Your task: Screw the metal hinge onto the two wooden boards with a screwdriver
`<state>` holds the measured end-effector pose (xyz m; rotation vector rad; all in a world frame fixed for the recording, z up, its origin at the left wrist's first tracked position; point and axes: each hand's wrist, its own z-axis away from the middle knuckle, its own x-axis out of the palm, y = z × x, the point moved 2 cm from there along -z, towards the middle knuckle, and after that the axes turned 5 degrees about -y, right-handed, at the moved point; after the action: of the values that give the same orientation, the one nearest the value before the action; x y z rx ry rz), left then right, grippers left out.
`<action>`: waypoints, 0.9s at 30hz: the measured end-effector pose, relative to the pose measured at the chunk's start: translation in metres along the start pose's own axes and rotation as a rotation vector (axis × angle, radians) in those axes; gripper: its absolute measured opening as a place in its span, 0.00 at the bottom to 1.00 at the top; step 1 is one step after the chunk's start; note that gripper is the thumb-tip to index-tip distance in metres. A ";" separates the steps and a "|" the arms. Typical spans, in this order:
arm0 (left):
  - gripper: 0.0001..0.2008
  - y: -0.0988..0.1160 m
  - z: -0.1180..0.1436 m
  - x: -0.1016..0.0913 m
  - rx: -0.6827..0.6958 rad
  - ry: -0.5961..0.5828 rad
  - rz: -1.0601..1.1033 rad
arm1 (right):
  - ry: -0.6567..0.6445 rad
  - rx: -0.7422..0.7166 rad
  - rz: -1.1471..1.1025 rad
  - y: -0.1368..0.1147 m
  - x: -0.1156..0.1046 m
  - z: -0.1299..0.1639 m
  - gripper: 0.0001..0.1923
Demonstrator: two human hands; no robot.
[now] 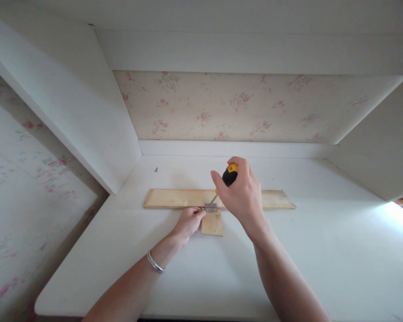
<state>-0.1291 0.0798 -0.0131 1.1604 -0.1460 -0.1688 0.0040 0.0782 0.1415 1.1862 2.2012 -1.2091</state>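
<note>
A long thin wooden strip [174, 198] lies across the white shelf [315, 250]. A small square wooden piece [212, 224] sits against its near edge, and a small metal hinge [211, 207] joins the two. My right hand [243, 197] grips a black and yellow screwdriver [229, 175], its tip down on the hinge. My left hand [189, 222] presses on the wood just left of the hinge, fingers pinched at the joint. A silver bracelet [154, 263] is on my left wrist.
A single loose screw [156, 169] lies near the shelf's back left corner. White side panels close in left [87, 116] and right [379, 156], with floral wallpaper [242, 107] behind and a white board overhead. The shelf's front edge runs near my forearms.
</note>
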 end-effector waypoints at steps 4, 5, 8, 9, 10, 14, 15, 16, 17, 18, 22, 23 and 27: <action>0.10 0.001 0.000 0.001 0.000 -0.001 0.010 | -0.009 -0.032 -0.009 -0.002 -0.001 0.000 0.19; 0.10 0.001 0.000 0.001 0.001 -0.004 0.010 | -0.028 -0.044 -0.010 -0.003 -0.002 0.001 0.21; 0.10 -0.001 -0.001 0.000 0.012 -0.009 -0.007 | -0.050 -0.041 0.008 -0.003 -0.003 0.001 0.24; 0.11 -0.001 -0.001 0.000 0.016 -0.012 -0.011 | -0.036 -0.028 0.017 -0.003 -0.003 0.000 0.22; 0.11 -0.002 -0.002 0.000 0.019 -0.011 -0.011 | -0.016 -0.018 0.024 -0.002 -0.003 0.000 0.20; 0.12 -0.007 -0.004 -0.001 0.022 -0.017 -0.003 | -0.008 -0.038 0.018 -0.001 -0.003 0.000 0.18; 0.12 -0.008 -0.005 -0.002 0.024 -0.018 -0.003 | -0.031 -0.052 0.010 -0.002 -0.003 0.000 0.20; 0.12 -0.008 -0.005 -0.002 0.026 -0.018 -0.004 | -0.058 -0.061 0.004 -0.003 -0.004 0.000 0.23; 0.13 -0.009 -0.006 -0.002 0.028 -0.016 -0.005 | -0.078 -0.062 0.002 -0.004 -0.004 0.001 0.24; 0.13 -0.009 -0.006 -0.003 0.028 -0.011 -0.005 | -0.089 -0.055 0.001 -0.004 -0.004 0.001 0.24; 0.13 -0.008 -0.005 -0.003 0.011 0.000 -0.001 | -0.041 0.015 0.012 -0.002 -0.004 0.001 0.16; 0.13 -0.007 -0.004 -0.004 0.008 0.001 0.002 | -0.036 0.024 0.016 -0.002 -0.005 0.000 0.14; 0.12 -0.003 -0.002 -0.003 -0.003 -0.017 0.015 | -0.173 -0.036 0.033 -0.006 -0.010 -0.010 0.19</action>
<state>-0.1322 0.0813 -0.0168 1.1548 -0.1689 -0.1657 0.0061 0.0798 0.1567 1.0576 2.0604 -1.2061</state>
